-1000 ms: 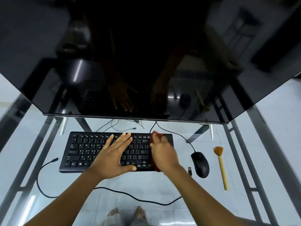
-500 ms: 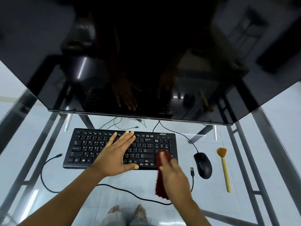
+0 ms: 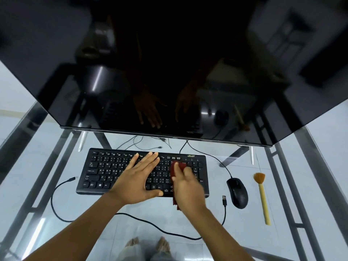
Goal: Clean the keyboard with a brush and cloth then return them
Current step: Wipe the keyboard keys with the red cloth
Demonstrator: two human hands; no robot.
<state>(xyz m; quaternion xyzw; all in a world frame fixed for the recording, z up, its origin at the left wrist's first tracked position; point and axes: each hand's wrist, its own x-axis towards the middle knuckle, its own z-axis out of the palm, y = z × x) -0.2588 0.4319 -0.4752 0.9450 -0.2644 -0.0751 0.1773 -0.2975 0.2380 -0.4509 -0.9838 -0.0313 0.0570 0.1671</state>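
A black keyboard point(image 3: 105, 170) lies on the glass desk point(image 3: 282, 223) below the monitor. My left hand point(image 3: 139, 178) rests flat on its middle keys, fingers straight. My right hand point(image 3: 186, 185) presses a dark red cloth point(image 3: 178, 167) onto the right part of the keyboard; the cloth's top shows past my fingers and its lower edge hangs over the keyboard's front. The brush point(image 3: 261, 196), with a pale yellow handle and orange bristles, lies on the desk at the right, beyond the mouse.
A large dark monitor point(image 3: 169, 63) overhangs the back of the desk. A black mouse point(image 3: 237, 193) lies between keyboard and brush. Black cables point(image 3: 150, 223) loop in front of the keyboard, with a loose USB plug point(image 3: 224, 199) near the mouse.
My right hand with the cloth went from the keyboard's right part down off its front edge, then back up onto the right keys. My left hand stayed flat on the keyboard.
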